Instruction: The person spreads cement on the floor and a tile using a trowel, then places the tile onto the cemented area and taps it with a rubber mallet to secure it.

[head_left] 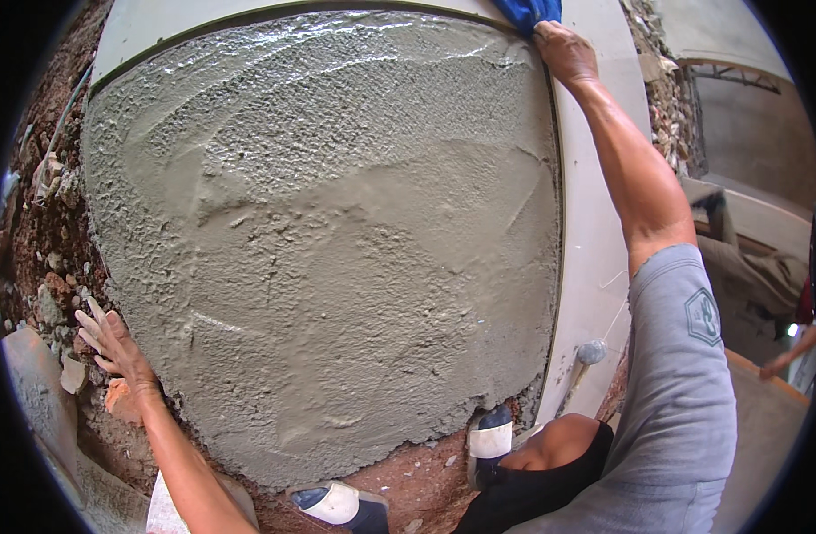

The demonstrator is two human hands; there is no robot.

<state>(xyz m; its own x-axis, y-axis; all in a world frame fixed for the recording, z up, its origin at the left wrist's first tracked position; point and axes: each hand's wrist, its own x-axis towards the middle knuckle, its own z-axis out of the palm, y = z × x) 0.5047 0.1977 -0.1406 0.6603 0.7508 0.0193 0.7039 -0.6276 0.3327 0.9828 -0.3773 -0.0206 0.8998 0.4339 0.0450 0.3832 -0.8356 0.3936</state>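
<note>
Cloth [525, 12], one creased bright-blue piece at the top of view, is held at its lower end by the right hand [568, 55], whose fingers are curled closed on it; the palm side is hidden. The left hand [121, 349] is empty, its five digits spread wide, beside the slab's left edge; whether it touches the ground I cannot tell. Between these two hands lies one broad slab of wet grey concrete [363, 258], pitted over much of its face and glossy toward the far end. Two smooth pale borders edge it, one far strip [194, 22] and one right strip [589, 222]. On the latter lies one tool with a round grey head [591, 352] and a pale handle. Near the left wrist sits one orange-red lump [121, 400] among rubble. Two dark-blue shoes with white bands [335, 502] stand at the near edge, on reddish soil [426, 481]. Far right, one co-worker's hand [775, 366] shows, blurred.
</note>
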